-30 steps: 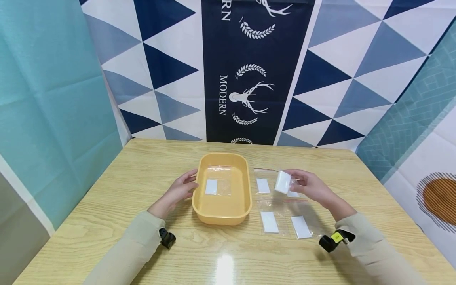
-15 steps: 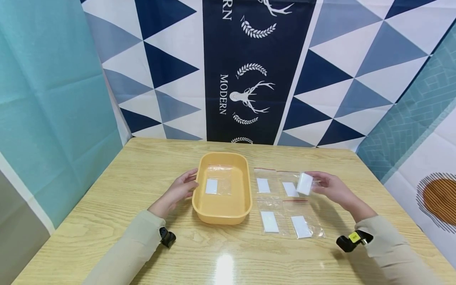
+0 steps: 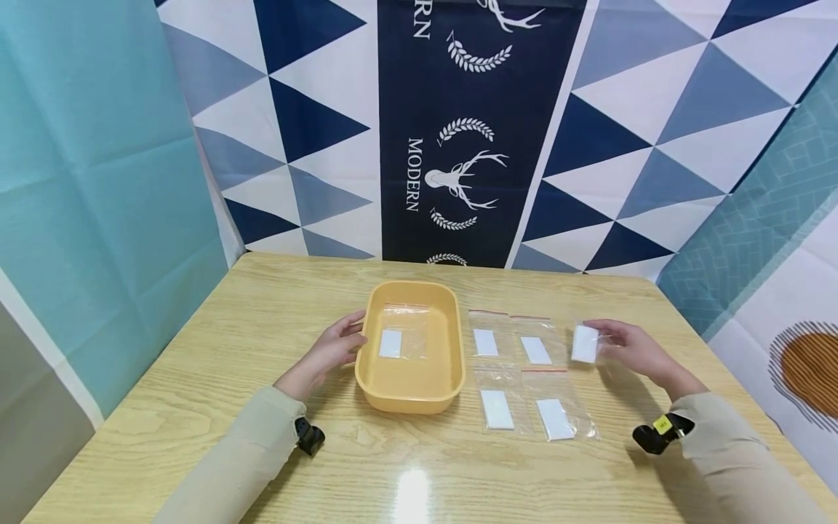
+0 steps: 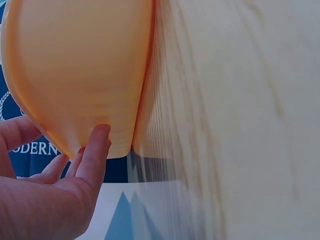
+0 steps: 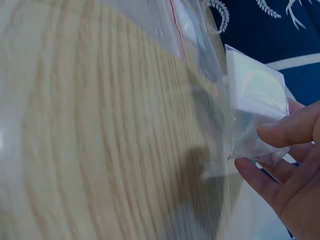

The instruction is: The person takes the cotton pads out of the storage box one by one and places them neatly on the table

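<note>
My left hand (image 3: pixel 332 349) rests against the left side of a yellow plastic basin (image 3: pixel 456 349), its fingers loosely extended at the rim. In the left wrist view, fingertips touch the basin's outer wall (image 4: pixel 80 65). Inside the basin lies a clear zip bag with a white rectangular piece (image 3: pixel 390 343). My right hand (image 3: pixel 631 347) holds a small clear plastic bag with a white block (image 3: pixel 585 343) in it, between thumb and fingers, right of the laid-out bags. The right wrist view shows the thumb (image 5: pixel 280 134) on the front of this folded bag.
Several flat clear zip bags with white pieces lie in two rows right of the basin, among them a back-row bag (image 3: pixel 536 351) and a front-row bag (image 3: pixel 555 420). Patterned cloth (image 3: pixel 478 145) hangs behind the wooden table (image 3: pixel 406 451).
My right hand has moved rightward with the bagged white block, uncovering a zip bag that lies in the back row. My left hand has stayed at the basin.
</note>
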`<state>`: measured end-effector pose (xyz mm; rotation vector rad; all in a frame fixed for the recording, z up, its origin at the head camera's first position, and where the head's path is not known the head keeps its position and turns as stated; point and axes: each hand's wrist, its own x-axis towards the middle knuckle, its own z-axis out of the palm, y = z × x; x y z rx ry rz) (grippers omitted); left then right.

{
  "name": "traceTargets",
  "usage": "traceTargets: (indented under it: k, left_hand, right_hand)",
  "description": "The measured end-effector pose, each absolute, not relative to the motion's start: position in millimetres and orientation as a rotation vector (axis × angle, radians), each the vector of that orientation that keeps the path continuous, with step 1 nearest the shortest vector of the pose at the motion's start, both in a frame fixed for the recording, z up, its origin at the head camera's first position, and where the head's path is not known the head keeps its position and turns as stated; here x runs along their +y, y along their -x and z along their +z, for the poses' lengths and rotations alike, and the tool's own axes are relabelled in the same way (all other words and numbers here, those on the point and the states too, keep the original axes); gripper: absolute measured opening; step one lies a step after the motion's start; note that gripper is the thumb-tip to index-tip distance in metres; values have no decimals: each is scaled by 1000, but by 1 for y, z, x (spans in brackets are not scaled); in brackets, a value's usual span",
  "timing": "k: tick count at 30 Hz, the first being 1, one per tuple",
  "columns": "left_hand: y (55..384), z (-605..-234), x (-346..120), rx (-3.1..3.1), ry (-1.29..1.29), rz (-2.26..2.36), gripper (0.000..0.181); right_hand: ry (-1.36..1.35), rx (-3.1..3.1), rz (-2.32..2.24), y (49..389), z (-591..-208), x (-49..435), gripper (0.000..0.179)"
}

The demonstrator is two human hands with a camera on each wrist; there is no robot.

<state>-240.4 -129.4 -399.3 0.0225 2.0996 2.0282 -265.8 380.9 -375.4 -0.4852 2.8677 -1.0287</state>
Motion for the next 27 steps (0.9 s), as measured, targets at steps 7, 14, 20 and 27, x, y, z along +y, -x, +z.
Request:
traceTargets:
  k: [7, 14, 20, 27]
  left_hand:
    - [240, -396, -129, 2082, -29, 2034, 60]
    - [240, -397, -130, 2092, -26, 2025, 61]
    - [235, -389, -129, 2068, -30, 2031, 61]
    - [240, -396, -129, 2093, -30, 2028, 59]
  right_hand:
    - [483, 2890, -911, 277, -376, 386, 50]
    - [500, 2909, -866, 288, -385, 390, 53]
    - [499, 2919, -845, 288, -392, 389, 59]
    - [421, 2932, -831, 286, -395, 388, 59]
